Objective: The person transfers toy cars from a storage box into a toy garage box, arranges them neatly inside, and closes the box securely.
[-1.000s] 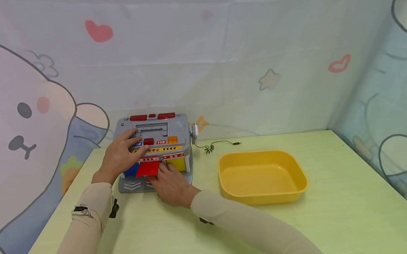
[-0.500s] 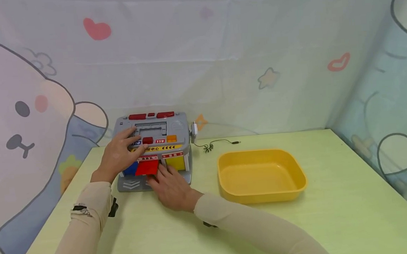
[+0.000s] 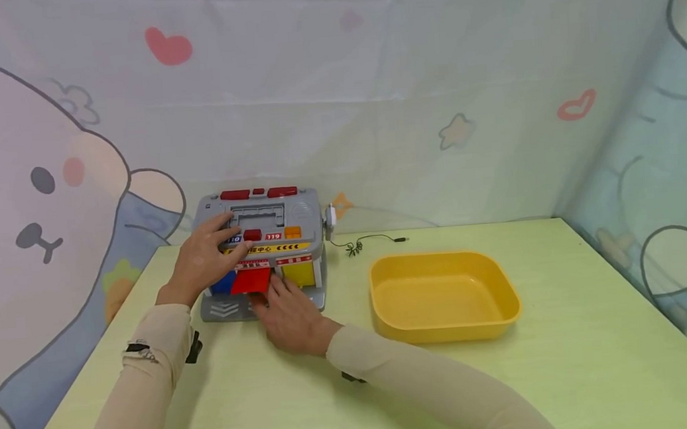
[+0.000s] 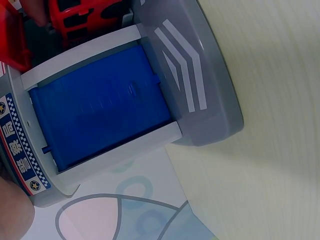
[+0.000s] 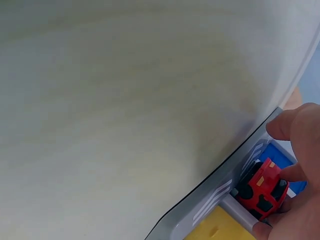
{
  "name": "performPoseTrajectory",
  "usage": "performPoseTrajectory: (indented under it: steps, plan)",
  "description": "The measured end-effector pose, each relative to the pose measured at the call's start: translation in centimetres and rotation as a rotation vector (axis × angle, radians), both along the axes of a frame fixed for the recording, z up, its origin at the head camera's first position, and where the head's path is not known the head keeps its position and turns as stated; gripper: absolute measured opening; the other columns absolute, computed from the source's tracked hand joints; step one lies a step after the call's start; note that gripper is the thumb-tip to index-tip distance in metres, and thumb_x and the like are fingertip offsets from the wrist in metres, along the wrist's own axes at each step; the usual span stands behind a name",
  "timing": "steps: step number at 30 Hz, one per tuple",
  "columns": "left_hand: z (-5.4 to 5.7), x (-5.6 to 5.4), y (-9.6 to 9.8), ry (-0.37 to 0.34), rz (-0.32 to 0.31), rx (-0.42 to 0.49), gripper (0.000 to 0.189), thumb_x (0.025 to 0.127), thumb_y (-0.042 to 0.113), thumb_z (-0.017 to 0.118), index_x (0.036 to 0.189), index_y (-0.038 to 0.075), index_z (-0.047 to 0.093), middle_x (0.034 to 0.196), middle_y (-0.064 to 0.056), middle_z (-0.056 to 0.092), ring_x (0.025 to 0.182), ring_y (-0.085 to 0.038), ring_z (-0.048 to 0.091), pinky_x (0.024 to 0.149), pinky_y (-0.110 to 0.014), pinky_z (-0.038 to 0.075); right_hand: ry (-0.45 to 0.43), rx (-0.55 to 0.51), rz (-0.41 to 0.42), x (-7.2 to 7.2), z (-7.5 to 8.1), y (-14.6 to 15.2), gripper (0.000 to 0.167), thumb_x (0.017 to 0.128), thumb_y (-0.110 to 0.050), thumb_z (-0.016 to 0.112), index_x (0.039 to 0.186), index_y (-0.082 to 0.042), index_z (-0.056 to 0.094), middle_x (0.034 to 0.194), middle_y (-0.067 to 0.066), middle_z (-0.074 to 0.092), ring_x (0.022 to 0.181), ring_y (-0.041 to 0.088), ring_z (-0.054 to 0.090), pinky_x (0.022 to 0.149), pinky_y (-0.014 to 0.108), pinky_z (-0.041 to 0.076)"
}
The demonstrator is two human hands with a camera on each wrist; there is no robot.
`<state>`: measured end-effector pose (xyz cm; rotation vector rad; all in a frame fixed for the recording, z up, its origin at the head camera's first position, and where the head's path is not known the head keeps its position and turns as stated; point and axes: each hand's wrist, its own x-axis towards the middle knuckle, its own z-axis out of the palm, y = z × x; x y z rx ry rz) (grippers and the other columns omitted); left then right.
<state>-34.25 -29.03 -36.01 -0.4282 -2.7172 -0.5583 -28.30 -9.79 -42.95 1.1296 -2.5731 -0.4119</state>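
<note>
A grey toy garage (image 3: 304, 210) with red and orange buttons stands at the back left of the table. My left hand (image 3: 203, 259) rests on its top left, fingers spread over the buttons. In front, my right hand (image 3: 293, 316) reaches into the middle bay, under the raised red door (image 3: 251, 281). The right wrist view shows its fingers (image 5: 294, 173) around a red toy car (image 5: 262, 186), which sits in that bay's opening. In the left wrist view the lowered blue door (image 4: 100, 110) is beside the car. The yellow door (image 3: 300, 275) is down too.
An orange-yellow tray (image 3: 447, 333) stands on the table right of the garage. A thin black cable (image 3: 375, 239) with a plug trails behind, near the white knob (image 3: 330, 221) on the garage's side. A printed cloth (image 3: 374, 139) hangs along the back.
</note>
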Motion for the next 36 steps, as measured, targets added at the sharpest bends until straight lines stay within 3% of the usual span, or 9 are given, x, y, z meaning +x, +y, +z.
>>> performPoseTrajectory:
  steps: [10,25,36]
  plan:
    - [0.1,-0.1,0.2,-0.014,0.004,0.002,0.054,0.095,0.035,0.065,0.134,-0.001,0.062,0.156,-0.021,0.041,0.144,-0.043,0.036,0.115,-0.061,0.034,-0.036,0.007,-0.056,-0.5,-0.1,0.2,0.051,0.103,-0.038,0.044,0.148,-0.015,0.046,0.155,0.011,0.041,0.146,0.028,0.032,0.122,0.044,0.029]
    - [0.0,-0.2,0.1,-0.006,0.006,-0.004,0.052,0.095,0.034,0.064,0.134,-0.001,0.062,0.156,-0.021,0.041,0.144,-0.043,0.036,0.115,-0.060,0.034,0.043,0.067,-0.070,-1.2,-0.5,0.5,0.051,0.103,-0.038,0.043,0.147,-0.012,0.048,0.154,0.004,0.043,0.147,0.023,0.033,0.125,0.040,0.023]
    - [-0.1,-0.1,0.1,0.008,0.008,0.000,0.052,0.094,0.033,0.065,0.132,-0.002,0.063,0.155,-0.022,0.042,0.143,-0.042,0.038,0.114,-0.060,0.035,0.038,0.094,-0.088,-1.2,-0.4,0.5,0.055,0.103,-0.040,0.043,0.150,-0.011,0.044,0.159,0.005,0.036,0.151,0.025,0.026,0.126,0.043,0.019]
